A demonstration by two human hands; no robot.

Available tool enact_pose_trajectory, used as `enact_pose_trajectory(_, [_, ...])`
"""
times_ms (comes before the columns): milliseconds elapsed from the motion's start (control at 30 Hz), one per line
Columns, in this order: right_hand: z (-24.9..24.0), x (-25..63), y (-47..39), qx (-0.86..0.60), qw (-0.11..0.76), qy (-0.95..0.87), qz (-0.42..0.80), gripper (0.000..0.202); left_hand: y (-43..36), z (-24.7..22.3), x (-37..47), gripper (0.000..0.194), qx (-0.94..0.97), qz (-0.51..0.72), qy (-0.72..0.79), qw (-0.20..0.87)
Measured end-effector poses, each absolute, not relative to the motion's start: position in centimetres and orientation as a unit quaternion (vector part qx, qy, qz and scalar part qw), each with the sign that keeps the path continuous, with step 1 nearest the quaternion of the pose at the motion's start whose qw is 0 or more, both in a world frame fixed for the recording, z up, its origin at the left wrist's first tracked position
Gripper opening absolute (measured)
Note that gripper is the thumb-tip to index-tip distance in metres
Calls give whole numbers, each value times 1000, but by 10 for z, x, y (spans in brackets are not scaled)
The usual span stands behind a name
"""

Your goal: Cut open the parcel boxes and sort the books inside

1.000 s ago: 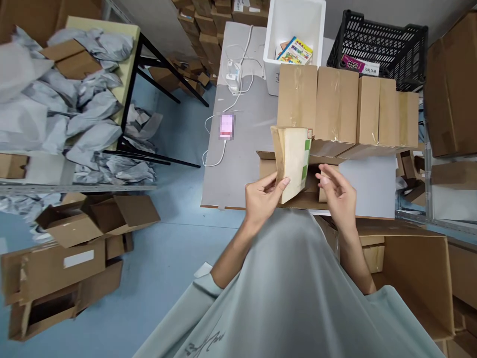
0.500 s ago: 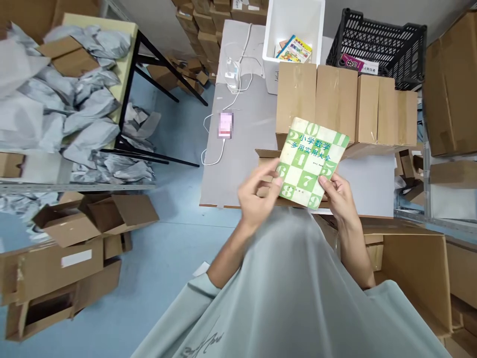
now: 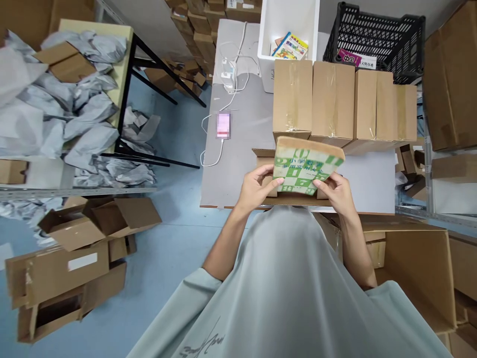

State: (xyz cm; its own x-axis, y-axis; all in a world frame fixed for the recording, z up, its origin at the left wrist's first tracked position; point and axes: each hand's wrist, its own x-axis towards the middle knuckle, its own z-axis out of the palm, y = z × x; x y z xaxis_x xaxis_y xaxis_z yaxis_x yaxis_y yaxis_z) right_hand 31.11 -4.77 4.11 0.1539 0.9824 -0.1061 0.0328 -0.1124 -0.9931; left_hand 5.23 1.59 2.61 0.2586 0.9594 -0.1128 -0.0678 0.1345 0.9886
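A green-and-white checked book [image 3: 302,166] with big numerals and Chinese lettering is held up in front of my body. Its top edge tips toward me, so the yellowed page edges show. My left hand [image 3: 260,188] grips the lower left side, thumb on the cover. On the lower right side my right hand [image 3: 334,191] pinches it, thumb likewise on the cover and the other fingers behind. Beneath the book stands an open cardboard box [image 3: 264,155], mostly hidden by book and hands.
Closed cardboard boxes [image 3: 333,102] stand in a row behind the book. Further back are a white bin [image 3: 265,74] and a black crate [image 3: 395,44], both with books inside. A phone [image 3: 223,126] on a cable lies on the grey table [image 3: 246,109]. Grey parcels [image 3: 89,107] cover a table at left.
The book has tilted, its top edge now raised toward me, and straightened a little. My left hand, earlier loose at its edge, has closed on the left side.
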Motion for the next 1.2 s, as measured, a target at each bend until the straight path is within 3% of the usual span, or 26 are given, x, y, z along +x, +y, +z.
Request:
enact_pose_trajectory(167, [45,315,-48,-545,529,-524,385,31,22,26,51,40,591,473,376,535])
enact_pose_trajectory(267, [45,316,-53,-542,522,-547,367,23,22,31,45,40,618,471,366,513])
enact_pose_trajectory(400, [43,319,-62,-575,489,-545,365,36,20,36,36,50,622,431,382,531])
enact_pose_trajectory(500, [43,318,-64,-609,495,-491,378,70,18,36,34,81,583,429,401,561])
enact_pose_trajectory(567, [45,317,-64,-614,493,-470,399,82,18,37,34,86,578,424,400,571])
enact_pose_trajectory(733, [57,324,-61,-599,468,-471,447,46,25,43,29,45,596,392,380,589])
enact_pose_trajectory(900, [65,331,-56,-567,453,-476,496,53,33,59,25,60,617,350,401,580])
enact_pose_trajectory(1033, [74,323,-44,-578,438,-416,549,48,41,67,30,49,603,290,440,599])
enact_pose_trajectory(1200, [77,316,-27,-591,414,-359,592,67,48,72,41,68,584,275,485,590])
